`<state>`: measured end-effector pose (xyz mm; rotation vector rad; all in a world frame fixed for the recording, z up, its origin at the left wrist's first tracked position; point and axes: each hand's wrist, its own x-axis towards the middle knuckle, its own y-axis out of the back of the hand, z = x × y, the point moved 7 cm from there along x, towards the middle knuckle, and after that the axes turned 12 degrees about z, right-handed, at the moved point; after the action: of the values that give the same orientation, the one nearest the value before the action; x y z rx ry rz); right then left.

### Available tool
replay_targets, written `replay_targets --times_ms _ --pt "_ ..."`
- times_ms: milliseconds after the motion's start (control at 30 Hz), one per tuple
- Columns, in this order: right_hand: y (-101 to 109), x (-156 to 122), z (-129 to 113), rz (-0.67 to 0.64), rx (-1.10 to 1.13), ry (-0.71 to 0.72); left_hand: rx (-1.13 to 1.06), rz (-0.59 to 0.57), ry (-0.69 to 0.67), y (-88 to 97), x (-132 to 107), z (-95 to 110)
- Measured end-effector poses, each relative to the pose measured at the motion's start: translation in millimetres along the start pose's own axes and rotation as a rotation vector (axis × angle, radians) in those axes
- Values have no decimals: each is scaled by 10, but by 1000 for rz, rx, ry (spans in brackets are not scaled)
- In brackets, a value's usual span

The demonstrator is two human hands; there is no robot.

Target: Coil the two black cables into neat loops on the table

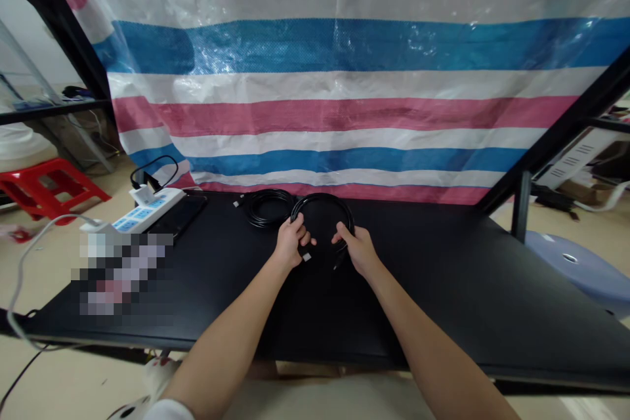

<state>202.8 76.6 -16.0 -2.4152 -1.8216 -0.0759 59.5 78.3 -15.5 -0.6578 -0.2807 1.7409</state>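
A black cable (pixel 322 197) arches between my two hands above the dark table. My left hand (pixel 290 241) is closed round its left side, and a pale metal plug end pokes out below the fingers. On the right side of the loop, my right hand (pixel 358 246) grips the cable, with a dark end hanging under it. Just behind and to the left, a second coiled black cable (pixel 268 209) lies on the table, its metal plug ends at the coil's left.
A white power strip (pixel 147 208) with plugged-in adapters sits at the table's left, beside a black phone (pixel 189 213). A blurred patch covers something nearer. A striped plastic sheet (pixel 335 115) hangs behind the black table (pixel 443 295). A red stool (pixel 54 187) stands left.
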Motion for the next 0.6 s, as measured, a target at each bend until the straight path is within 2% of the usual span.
replay_targets --times_ms 200,300,367,433,500,600 --pt "-157 -28 38 -125 -122 76 -113 123 59 147 35 145" --pt "-224 17 2 -73 -246 162 -121 127 50 187 86 196" --pt "-280 79 -11 -2 -428 185 -101 138 -32 229 140 275" --pt "-384 149 -36 35 -648 190 -80 167 -169 295 202 399" --pt "-540 220 -92 28 -811 201 -59 223 -307 388 262 526" --pt "-805 331 -191 -9 -916 202 23 358 -461 563 337 656"
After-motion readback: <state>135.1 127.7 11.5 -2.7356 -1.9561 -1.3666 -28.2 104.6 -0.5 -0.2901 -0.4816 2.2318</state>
